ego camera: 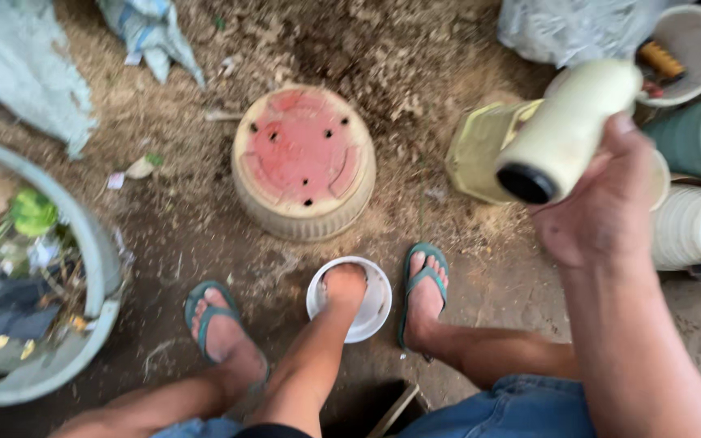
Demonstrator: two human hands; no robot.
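- A large grey tub (105, 268) sits at the far left on the dirt floor (204, 219), filled with leaves and scraps of rubbish.
- Pale woven sacks (26, 73) lie crumpled at the upper left.
- A round pot (303, 162), turned upside down, stands in the middle; its reddish base with drain holes faces up.
- Just below it, the left hand (344, 285) reaches down into a small white bowl (373, 302) on the ground between two feet in green flip-flops (422, 280); the fingers are inside the bowl, and how they are set cannot be told.
- The right hand (602, 203) is raised close to the camera, closed around a cream-coloured cylindrical container (565, 130) with a dark end pointing at the lens.
- Behind that container lies a yellowish plastic pot (480, 146) on its side.
- At the far right are stacked white pots (683, 227), a green pot (691, 138) and a white tub (695, 40) holding tools.
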